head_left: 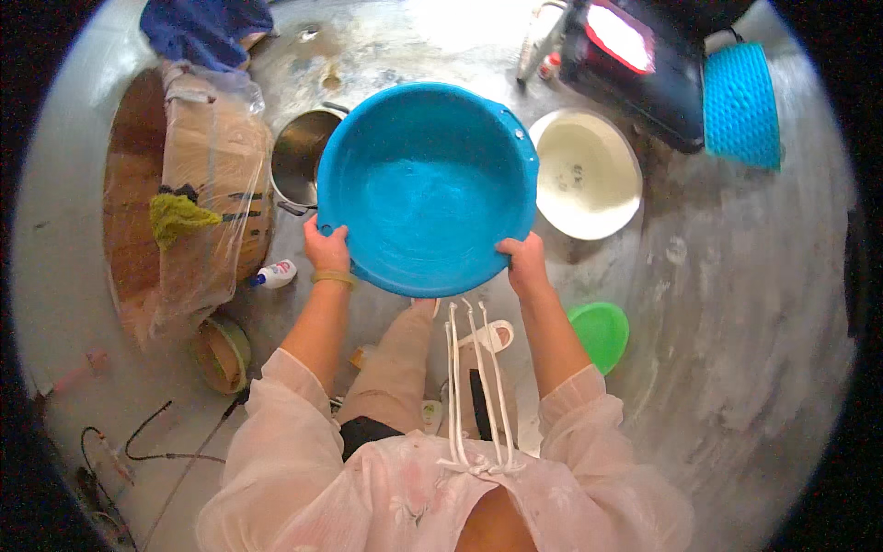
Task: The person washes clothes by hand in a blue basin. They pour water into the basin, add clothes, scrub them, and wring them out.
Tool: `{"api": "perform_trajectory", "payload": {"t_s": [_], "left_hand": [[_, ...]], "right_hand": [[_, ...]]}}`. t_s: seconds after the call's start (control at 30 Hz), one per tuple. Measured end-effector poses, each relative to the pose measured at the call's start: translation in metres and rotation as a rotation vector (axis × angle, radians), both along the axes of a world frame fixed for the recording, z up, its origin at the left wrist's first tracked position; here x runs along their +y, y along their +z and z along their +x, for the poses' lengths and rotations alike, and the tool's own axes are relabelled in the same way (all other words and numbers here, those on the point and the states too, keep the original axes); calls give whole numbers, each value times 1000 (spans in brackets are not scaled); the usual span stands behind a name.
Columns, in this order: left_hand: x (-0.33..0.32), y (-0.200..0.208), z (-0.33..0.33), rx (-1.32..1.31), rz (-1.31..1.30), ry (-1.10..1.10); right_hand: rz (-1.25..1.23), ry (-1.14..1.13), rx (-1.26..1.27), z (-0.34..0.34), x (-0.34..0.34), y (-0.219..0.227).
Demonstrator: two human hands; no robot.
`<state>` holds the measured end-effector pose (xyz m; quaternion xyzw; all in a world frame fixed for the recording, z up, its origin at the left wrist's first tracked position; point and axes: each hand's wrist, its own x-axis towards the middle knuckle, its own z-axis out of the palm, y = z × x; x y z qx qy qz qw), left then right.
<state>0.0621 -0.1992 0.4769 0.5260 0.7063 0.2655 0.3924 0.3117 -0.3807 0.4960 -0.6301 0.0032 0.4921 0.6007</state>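
Note:
A large round blue basin [428, 202] is held up in front of me, its inside facing me, with nothing seen in it. My left hand [326, 248] grips its rim at the lower left, the thumb over the edge. On the lower right rim my right hand [524, 262] holds in the same way; the fingers of both hands are mostly hidden behind the basin. Beyond its left side stands a metal pot [299, 156], partly covered by it. To its right is a white basin [598, 175] on the floor.
A plastic-wrapped cardboard box [216, 147] with a yellow-green cloth [179, 218] stands left. Near it lie a white bottle [276, 273] and a round container [221, 354]. A green plate-like piece [600, 336] is at right. Farther back are a black case [635, 69] and blue basket [741, 106].

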Motion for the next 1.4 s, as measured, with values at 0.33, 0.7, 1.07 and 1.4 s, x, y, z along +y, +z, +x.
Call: {"api": "perform_trajectory", "payload": {"t_s": [0.33, 0.7, 1.07, 1.4], "left_hand": [[118, -37, -133, -104, -17, 307], [165, -86, -191, -123, 14, 307], [189, -119, -180, -75, 78, 169], [181, -84, -149, 239, 5, 149]], "right_hand": [[-69, 209, 84, -105, 192, -43], [-21, 267, 101, -149, 263, -106], [27, 249, 150, -143, 280, -145], [-116, 383, 43, -139, 277, -133]]}}
